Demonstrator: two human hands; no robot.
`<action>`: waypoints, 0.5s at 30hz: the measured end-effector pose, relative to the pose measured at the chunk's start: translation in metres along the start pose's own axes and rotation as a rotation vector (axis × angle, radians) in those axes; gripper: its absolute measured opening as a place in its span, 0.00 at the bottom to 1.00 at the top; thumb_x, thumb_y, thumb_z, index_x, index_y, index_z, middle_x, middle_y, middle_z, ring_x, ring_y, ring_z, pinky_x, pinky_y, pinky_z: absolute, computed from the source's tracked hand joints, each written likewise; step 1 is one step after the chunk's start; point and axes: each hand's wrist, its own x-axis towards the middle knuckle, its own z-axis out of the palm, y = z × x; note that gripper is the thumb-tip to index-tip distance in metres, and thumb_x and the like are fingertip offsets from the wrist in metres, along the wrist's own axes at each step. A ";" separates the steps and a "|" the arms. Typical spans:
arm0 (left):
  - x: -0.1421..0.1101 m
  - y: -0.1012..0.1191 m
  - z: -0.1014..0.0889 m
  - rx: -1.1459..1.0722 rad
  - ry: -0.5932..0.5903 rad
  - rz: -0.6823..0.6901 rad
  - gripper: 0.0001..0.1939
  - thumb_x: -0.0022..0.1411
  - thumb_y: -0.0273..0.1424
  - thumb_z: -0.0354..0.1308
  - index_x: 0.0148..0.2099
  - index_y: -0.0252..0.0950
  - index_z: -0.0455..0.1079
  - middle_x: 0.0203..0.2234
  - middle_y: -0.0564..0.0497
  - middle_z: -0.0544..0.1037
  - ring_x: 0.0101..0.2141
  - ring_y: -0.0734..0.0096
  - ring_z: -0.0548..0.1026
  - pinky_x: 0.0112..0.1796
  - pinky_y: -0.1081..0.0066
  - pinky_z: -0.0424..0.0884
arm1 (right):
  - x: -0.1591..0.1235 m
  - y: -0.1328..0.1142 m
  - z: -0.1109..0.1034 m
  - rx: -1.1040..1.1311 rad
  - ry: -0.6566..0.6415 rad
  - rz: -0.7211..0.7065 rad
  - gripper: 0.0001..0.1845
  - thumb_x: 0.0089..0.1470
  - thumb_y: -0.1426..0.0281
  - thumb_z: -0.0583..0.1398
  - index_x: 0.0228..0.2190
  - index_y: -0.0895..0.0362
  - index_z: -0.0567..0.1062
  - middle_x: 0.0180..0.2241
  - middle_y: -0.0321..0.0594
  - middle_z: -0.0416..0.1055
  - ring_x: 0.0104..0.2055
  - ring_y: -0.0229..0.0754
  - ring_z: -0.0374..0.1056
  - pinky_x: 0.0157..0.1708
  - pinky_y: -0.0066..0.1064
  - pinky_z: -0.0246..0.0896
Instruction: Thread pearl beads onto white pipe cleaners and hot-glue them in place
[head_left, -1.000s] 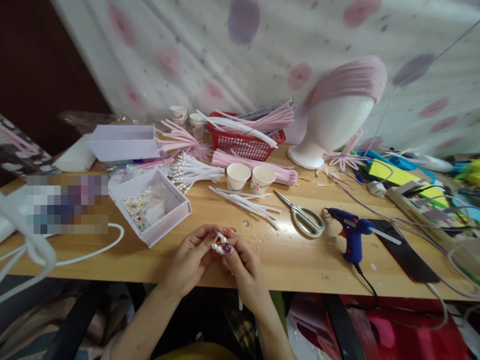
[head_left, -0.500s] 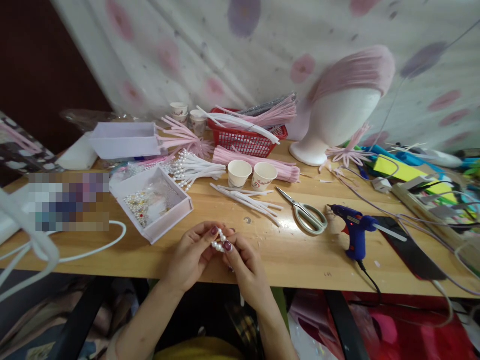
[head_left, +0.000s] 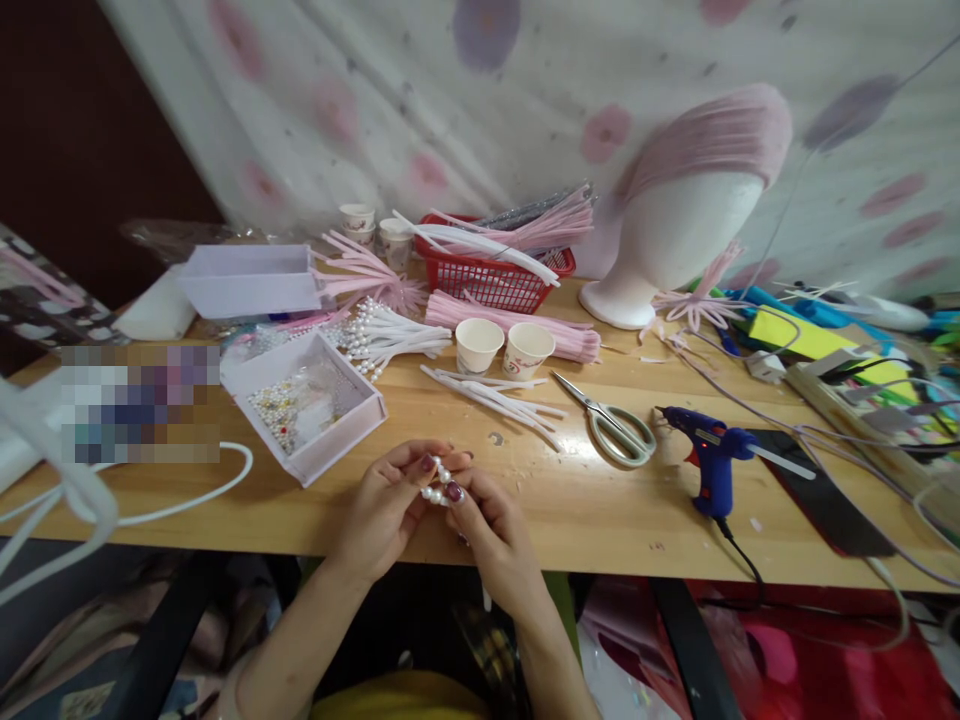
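Just above the table's front edge, my left hand (head_left: pixel 388 505) and my right hand (head_left: pixel 487 520) meet, each pinching a short loop of white pearl beads (head_left: pixel 436 492) between thumb and fingers. A thin white stem hangs below my right palm; whether it joins the beads is hidden. Ahead and to the left stands an open white box (head_left: pixel 352 425) with loose pearls and a clear plastic bag in it. White stems tipped with pearls (head_left: pixel 397 335) lie behind it. Loose white stems (head_left: pixel 499 400) rest on the wood beyond my hands.
Two paper cups (head_left: pixel 478 348) stand before pink stems (head_left: pixel 517 325) and a red basket (head_left: pixel 487 280). To the right are scissors (head_left: pixel 619 435), a blue glue gun (head_left: pixel 709 455), a dark phone (head_left: pixel 832 510) and cables. A white foam head (head_left: pixel 682 235) stands behind.
Both hands stay in nearly the same place, still pinching the pearl loop. Only a slight shift of the view and fingers shows.
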 end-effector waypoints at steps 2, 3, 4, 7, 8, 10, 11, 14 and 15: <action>0.001 -0.002 -0.001 0.004 0.016 0.017 0.18 0.43 0.36 0.80 0.32 0.34 0.78 0.26 0.47 0.86 0.34 0.60 0.85 0.35 0.70 0.79 | 0.000 0.000 0.000 -0.006 -0.001 0.004 0.20 0.66 0.53 0.57 0.29 0.54 0.69 0.22 0.29 0.56 0.23 0.36 0.50 0.24 0.30 0.45; 0.001 -0.003 -0.002 0.000 0.030 0.032 0.17 0.44 0.36 0.80 0.32 0.34 0.77 0.26 0.48 0.86 0.34 0.60 0.85 0.36 0.69 0.79 | 0.000 0.000 0.000 -0.009 -0.002 0.007 0.20 0.65 0.52 0.57 0.29 0.54 0.69 0.22 0.29 0.56 0.24 0.36 0.50 0.24 0.30 0.45; 0.002 -0.004 -0.003 -0.009 0.047 0.053 0.17 0.45 0.37 0.79 0.32 0.35 0.77 0.26 0.50 0.86 0.34 0.60 0.85 0.36 0.68 0.79 | 0.000 0.000 0.000 -0.013 -0.002 0.009 0.20 0.65 0.52 0.57 0.29 0.54 0.68 0.22 0.29 0.56 0.24 0.36 0.50 0.24 0.30 0.45; 0.005 -0.005 -0.006 -0.043 0.096 0.104 0.18 0.47 0.40 0.78 0.33 0.37 0.75 0.29 0.52 0.87 0.35 0.64 0.85 0.41 0.68 0.78 | 0.000 -0.001 -0.001 -0.024 0.001 0.015 0.21 0.65 0.52 0.57 0.29 0.55 0.69 0.22 0.29 0.56 0.23 0.36 0.49 0.24 0.30 0.45; 0.005 -0.005 -0.006 -0.050 0.105 0.107 0.19 0.48 0.40 0.77 0.34 0.38 0.74 0.30 0.52 0.87 0.35 0.64 0.85 0.42 0.67 0.78 | 0.000 -0.001 -0.001 -0.027 0.002 0.015 0.21 0.65 0.52 0.57 0.29 0.55 0.69 0.22 0.29 0.56 0.23 0.36 0.50 0.24 0.30 0.45; 0.005 -0.005 -0.005 -0.051 0.109 0.095 0.19 0.49 0.40 0.77 0.35 0.38 0.72 0.31 0.51 0.88 0.35 0.64 0.85 0.42 0.67 0.78 | 0.000 -0.001 -0.001 -0.028 -0.003 0.016 0.20 0.65 0.52 0.57 0.29 0.55 0.69 0.22 0.29 0.56 0.24 0.36 0.50 0.24 0.30 0.45; 0.004 -0.004 -0.005 -0.048 0.108 0.086 0.19 0.50 0.40 0.76 0.36 0.38 0.72 0.31 0.50 0.88 0.35 0.64 0.85 0.41 0.67 0.78 | 0.000 0.000 -0.001 -0.027 -0.006 0.015 0.20 0.65 0.53 0.57 0.29 0.55 0.69 0.22 0.29 0.57 0.24 0.36 0.50 0.24 0.30 0.45; 0.002 -0.003 -0.002 -0.034 0.093 0.065 0.20 0.51 0.40 0.76 0.37 0.37 0.70 0.31 0.48 0.88 0.35 0.62 0.85 0.40 0.67 0.78 | 0.000 0.001 -0.001 -0.024 -0.012 0.013 0.20 0.66 0.54 0.57 0.29 0.55 0.69 0.23 0.29 0.57 0.24 0.36 0.50 0.24 0.30 0.46; 0.001 -0.003 -0.001 -0.028 0.084 0.057 0.20 0.51 0.40 0.75 0.38 0.37 0.70 0.31 0.47 0.88 0.37 0.60 0.85 0.40 0.66 0.79 | 0.000 0.001 -0.001 -0.023 -0.012 0.013 0.19 0.66 0.54 0.57 0.29 0.55 0.69 0.23 0.29 0.57 0.24 0.36 0.51 0.25 0.30 0.46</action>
